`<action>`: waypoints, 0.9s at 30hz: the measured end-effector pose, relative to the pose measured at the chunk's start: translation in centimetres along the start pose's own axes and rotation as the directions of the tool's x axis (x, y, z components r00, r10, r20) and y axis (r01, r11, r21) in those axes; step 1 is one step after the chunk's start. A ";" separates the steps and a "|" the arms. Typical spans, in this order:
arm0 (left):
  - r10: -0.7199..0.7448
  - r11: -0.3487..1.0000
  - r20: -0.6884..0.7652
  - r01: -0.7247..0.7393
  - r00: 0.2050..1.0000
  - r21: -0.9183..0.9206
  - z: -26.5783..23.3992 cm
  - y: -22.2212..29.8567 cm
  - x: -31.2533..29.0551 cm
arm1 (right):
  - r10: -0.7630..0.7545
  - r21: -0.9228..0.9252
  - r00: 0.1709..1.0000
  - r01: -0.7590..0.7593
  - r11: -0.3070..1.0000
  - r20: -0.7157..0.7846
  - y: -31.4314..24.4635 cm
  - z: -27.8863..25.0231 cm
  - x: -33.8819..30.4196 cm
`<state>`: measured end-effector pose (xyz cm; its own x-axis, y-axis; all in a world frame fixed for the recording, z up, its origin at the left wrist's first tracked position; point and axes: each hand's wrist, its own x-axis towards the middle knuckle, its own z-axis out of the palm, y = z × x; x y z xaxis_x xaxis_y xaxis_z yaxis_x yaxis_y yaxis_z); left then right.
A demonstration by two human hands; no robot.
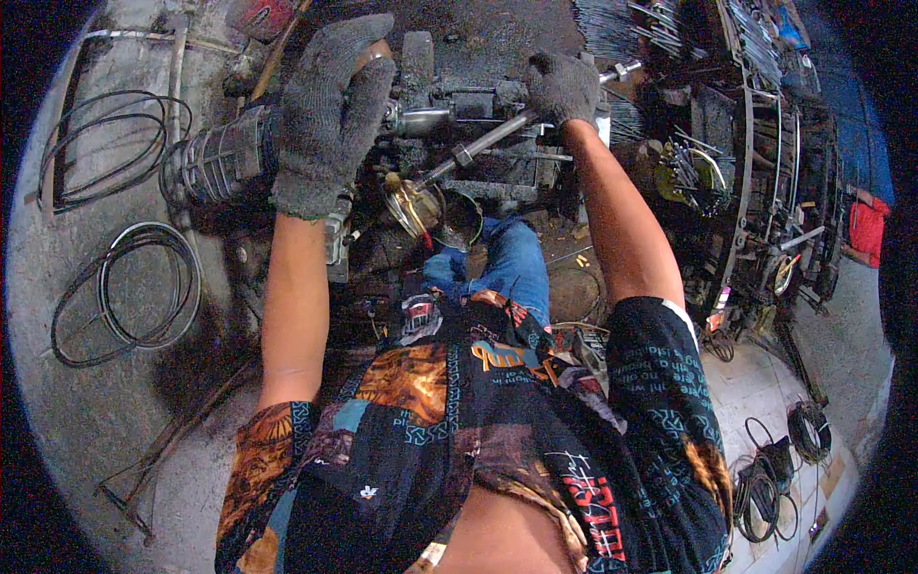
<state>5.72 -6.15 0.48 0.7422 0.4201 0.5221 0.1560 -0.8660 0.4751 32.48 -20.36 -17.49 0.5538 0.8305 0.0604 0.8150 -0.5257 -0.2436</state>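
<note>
Both my hands wear dark grey knit gloves over a greasy metal machine. My left hand is raised at the machine's left side, beside a ribbed motor. Its fingers and thumb close toward each other around a small brown rounded patch, which I cannot make out. My right hand is wrapped around a long metal bar that slants across the machine. A round metal part sits at the bar's lower left end. Just right of my left hand is a shiny cylinder.
Metal rods lie in heaps at the back right, near a bowl of small metal pieces. A metal rack stands on the right. Coiled cable lies at left, and more black cable on the floor at lower right.
</note>
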 end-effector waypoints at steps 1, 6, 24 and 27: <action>0.003 1.000 -0.005 -0.003 1.000 0.002 -0.1 0.0 -0.1 | -0.020 0.019 1.000 0.020 1.000 -0.006 -0.2 -0.3 0.0; -0.018 1.000 -0.005 0.018 1.000 0.007 -0.1 0.1 -0.1 | 0.011 0.013 1.000 -0.011 1.000 0.020 -0.4 -0.2 -0.1; -0.043 0.999 -0.007 0.043 0.999 -0.015 0.1 0.1 -0.1 | -0.022 0.015 1.000 0.022 1.000 0.000 0.0 0.1 0.3; -0.051 0.998 0.001 0.051 0.999 -0.029 0.0 0.2 0.0 | 0.021 0.000 0.998 -0.021 1.000 0.051 -0.1 0.2 0.3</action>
<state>5.80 -6.29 0.57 0.7340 0.4632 0.4966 0.1747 -0.8355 0.5210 32.51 -20.06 -17.68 0.5616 0.8274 0.0053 0.8030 -0.5435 -0.2445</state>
